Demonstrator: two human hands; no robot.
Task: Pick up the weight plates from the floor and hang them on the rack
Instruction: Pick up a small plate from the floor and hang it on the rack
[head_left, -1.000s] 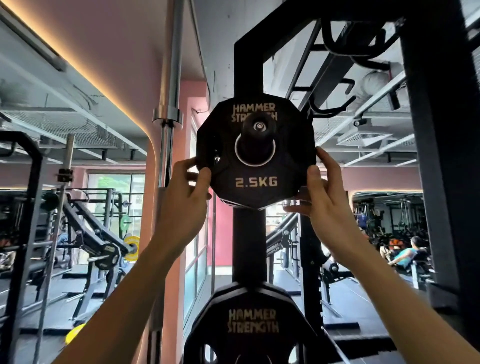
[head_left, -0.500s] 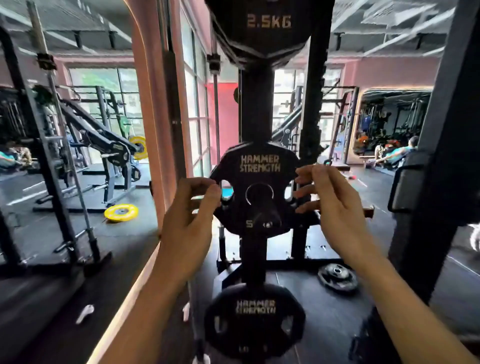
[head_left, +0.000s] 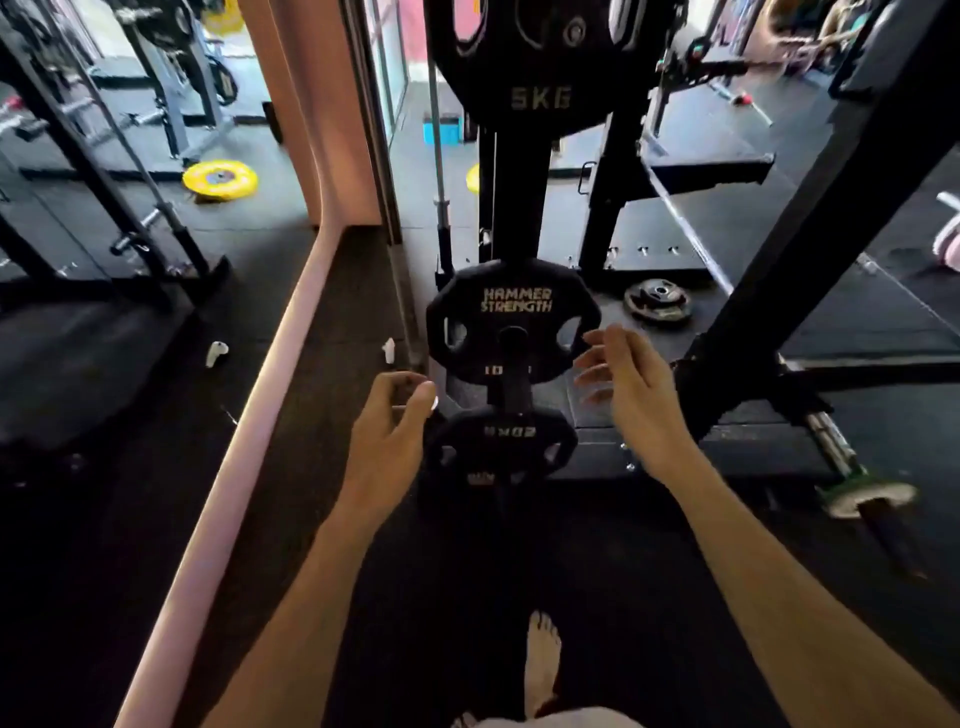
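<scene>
Black plates hang on the rack (head_left: 511, 218). Both hands, left hand (head_left: 387, 436) and right hand (head_left: 621, 379), are empty and loosely open. Next: reach the floor plate (head_left: 658, 301) lying right of the rack.

Three plates are hung one above another on the rack post (head_left: 511, 192): the 5 kg plate (head_left: 540, 62) topmost, the middle plate (head_left: 511, 322) below, the lowest plate (head_left: 501, 447) nearest. A loose plate (head_left: 658, 301) is seen on the floor (head_left: 311, 322), right of the post (another (head_left: 220, 179) far left).
</scene>
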